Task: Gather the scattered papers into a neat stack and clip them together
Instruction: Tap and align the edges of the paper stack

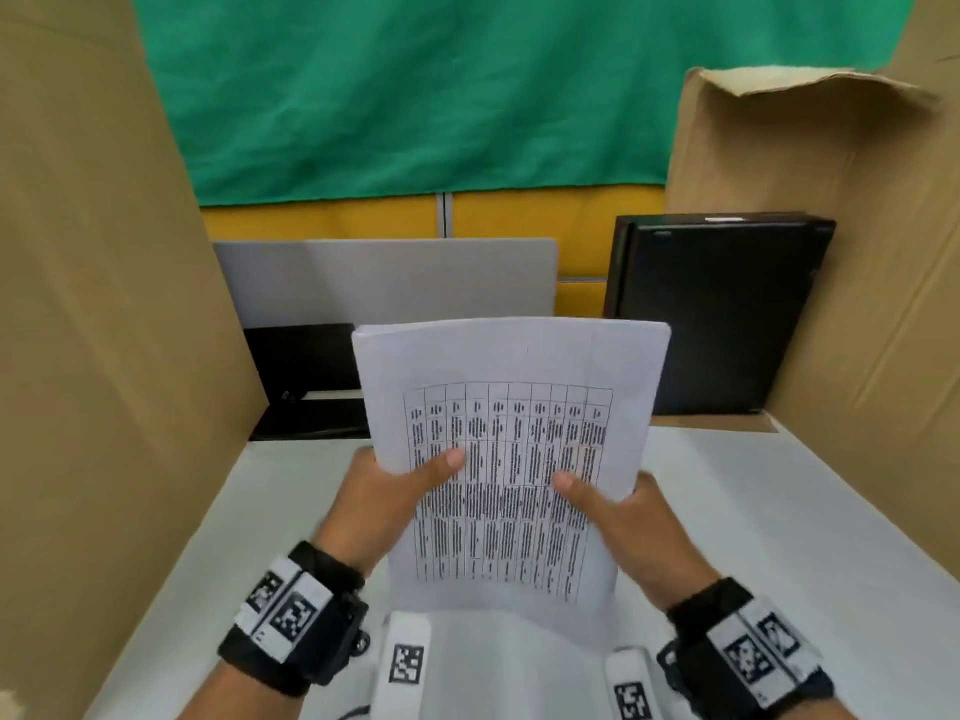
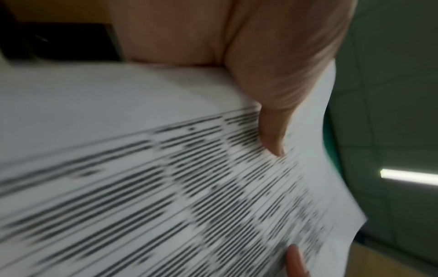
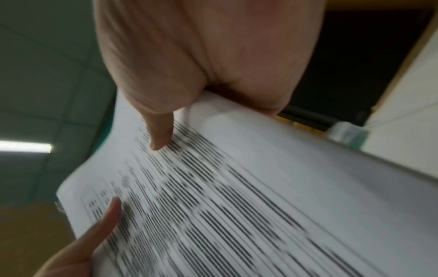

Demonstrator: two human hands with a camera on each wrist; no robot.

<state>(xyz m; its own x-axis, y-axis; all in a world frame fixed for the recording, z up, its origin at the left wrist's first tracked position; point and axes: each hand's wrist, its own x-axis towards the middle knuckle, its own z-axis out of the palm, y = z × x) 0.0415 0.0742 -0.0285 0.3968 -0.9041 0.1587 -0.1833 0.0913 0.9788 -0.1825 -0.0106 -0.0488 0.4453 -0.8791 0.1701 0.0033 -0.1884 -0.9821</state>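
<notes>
A stack of white papers (image 1: pixel 511 407) with a printed table on the top sheet stands nearly upright above the white table (image 1: pixel 779 511). My left hand (image 1: pixel 400 485) grips its left edge, thumb on the front and fingers hidden behind. My right hand (image 1: pixel 608 498) grips the right edge the same way. In the left wrist view my thumb presses on the papers (image 2: pixel 166 168). In the right wrist view my thumb lies on the papers (image 3: pixel 237 187), and the other hand's thumb shows at lower left. The sheets' top edges are slightly offset. No clip is in view.
Cardboard walls (image 1: pixel 93 356) stand left and right of the white table. A black box (image 1: pixel 717 314) leans against the right wall at the back. A black tray-like object (image 1: pixel 306 381) and a grey panel (image 1: pixel 384 278) stand behind the papers.
</notes>
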